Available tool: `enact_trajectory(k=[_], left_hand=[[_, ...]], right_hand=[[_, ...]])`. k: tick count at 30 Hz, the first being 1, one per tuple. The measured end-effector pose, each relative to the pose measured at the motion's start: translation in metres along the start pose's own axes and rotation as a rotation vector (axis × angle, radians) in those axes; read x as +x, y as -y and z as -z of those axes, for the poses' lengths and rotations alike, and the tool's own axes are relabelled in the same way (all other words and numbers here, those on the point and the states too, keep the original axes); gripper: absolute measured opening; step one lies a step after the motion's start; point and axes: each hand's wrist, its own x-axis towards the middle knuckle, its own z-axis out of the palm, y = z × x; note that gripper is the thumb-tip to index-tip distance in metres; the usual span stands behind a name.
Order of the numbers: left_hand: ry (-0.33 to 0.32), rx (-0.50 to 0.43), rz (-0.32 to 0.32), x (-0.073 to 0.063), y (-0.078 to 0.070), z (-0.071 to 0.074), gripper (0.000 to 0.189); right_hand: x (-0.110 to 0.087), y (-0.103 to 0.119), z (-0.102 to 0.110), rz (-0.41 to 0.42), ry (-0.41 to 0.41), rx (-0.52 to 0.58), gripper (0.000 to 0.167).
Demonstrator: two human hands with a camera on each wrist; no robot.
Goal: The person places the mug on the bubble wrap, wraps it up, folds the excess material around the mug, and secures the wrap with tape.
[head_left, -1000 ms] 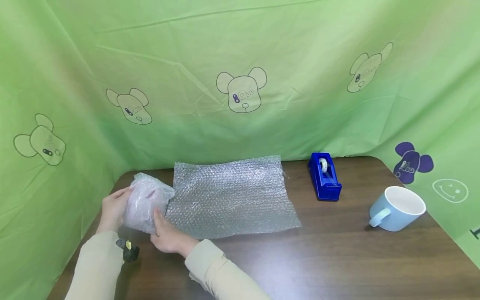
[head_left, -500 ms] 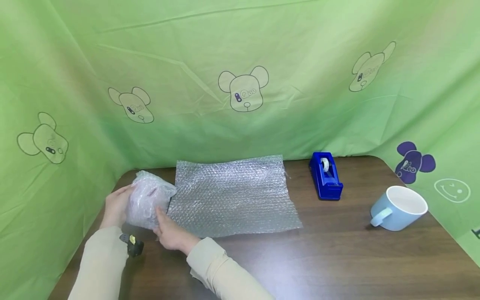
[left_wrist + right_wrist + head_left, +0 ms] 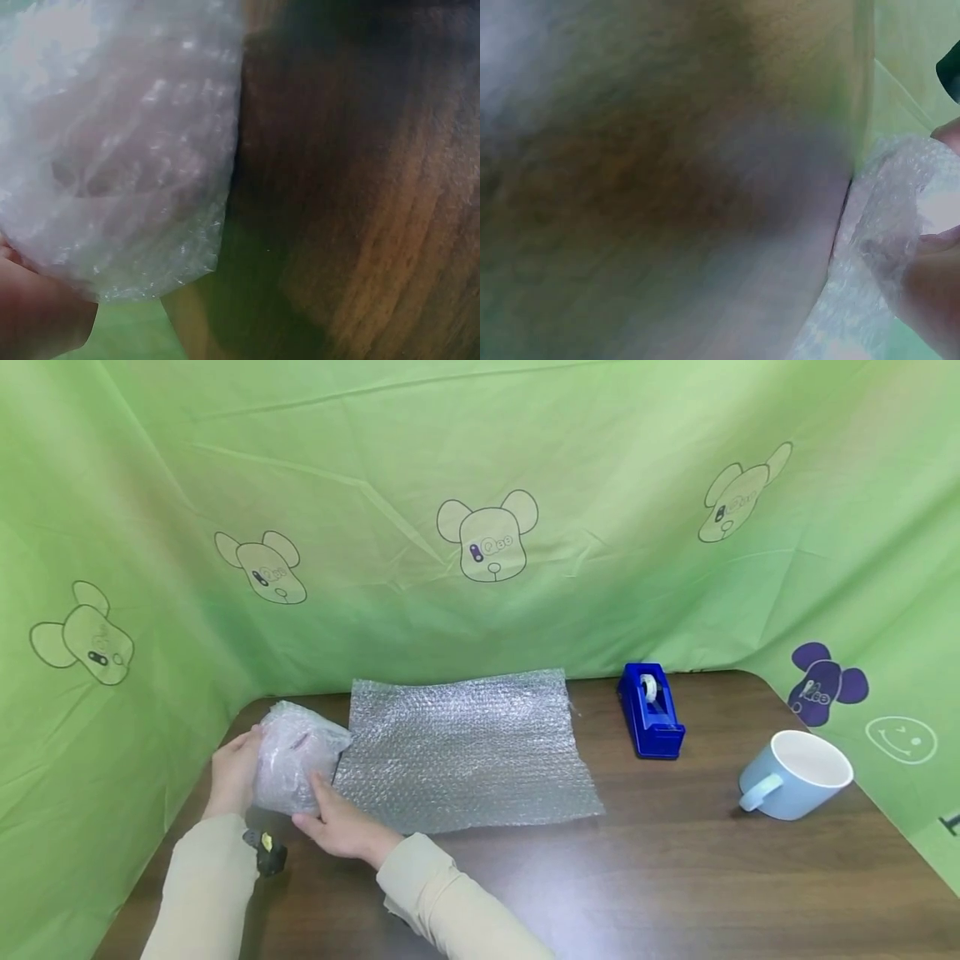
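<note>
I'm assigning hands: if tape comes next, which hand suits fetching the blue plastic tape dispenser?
Probably the right hand: it touches the right side of the rounded, translucent bubble-wrap bundle, nearer the dispenser; the left hand is at the bundle's left side, farther away.

"How's the light in the head view?"

"Bright and soft. A pale glare lies on the surface (image 3: 577, 872) to the right of the right grip (image 3: 345, 827), and the bubble wrap sheet (image 3: 465, 752) beyond that grip glitters. A soft shadow edges the left sleeve (image 3: 206, 885), nearer the camera than the left grip (image 3: 234, 777)."

"And the left wrist's?"

"Dimmer. The wrapped bundle (image 3: 127, 135) beside that grip washes out to white at the corner; the surface alongside blurs."

"The right wrist's?"

"Worst: smeared and out of focus away from the grip, with a white hot spot just beside it."
</note>
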Motion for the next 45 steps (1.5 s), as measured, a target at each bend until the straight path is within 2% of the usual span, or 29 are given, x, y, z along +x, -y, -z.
enact_trajectory(k=[6, 11, 17, 21, 27, 33, 36, 40, 45], left_hand=[[-0.033, 0.043, -0.016, -0.002, 0.002, 0.000, 0.068], [-0.125, 0.079, -0.039, -0.001, -0.001, -0.002, 0.065], [-0.327, 0.067, -0.156, -0.005, -0.014, -0.011, 0.057], [-0.383, 0.085, -0.261, -0.014, -0.027, -0.020, 0.051], [-0.396, 0.144, -0.474, -0.029, -0.038, -0.039, 0.045], [-0.425, 0.182, -0.725, -0.042, -0.037, -0.062, 0.038], [-0.404, 0.183, -0.818, -0.048, -0.036, -0.072, 0.035], [-0.315, 0.238, -0.860, -0.059, -0.037, -0.085, 0.034], [-0.175, 0.360, -0.828, -0.067, -0.034, -0.099, 0.033]], right_hand=[[-0.004, -0.003, 0.003, -0.033, -0.016, 0.065, 0.066], [-0.006, -0.006, 0.010, -0.069, -0.057, 0.076, 0.066], [-0.009, -0.009, 0.027, -0.158, -0.138, 0.067, 0.064], [-0.013, -0.013, 0.042, -0.217, -0.190, 0.061, 0.063], [-0.024, -0.021, 0.068, -0.237, -0.226, 0.083, 0.060], [-0.043, -0.030, 0.098, -0.265, -0.276, 0.093, 0.059], [-0.053, -0.035, 0.115, -0.251, -0.312, 0.107, 0.057], [-0.070, -0.042, 0.138, -0.237, -0.361, 0.102, 0.054], [-0.094, -0.050, 0.166, -0.242, -0.424, 0.118, 0.051]])
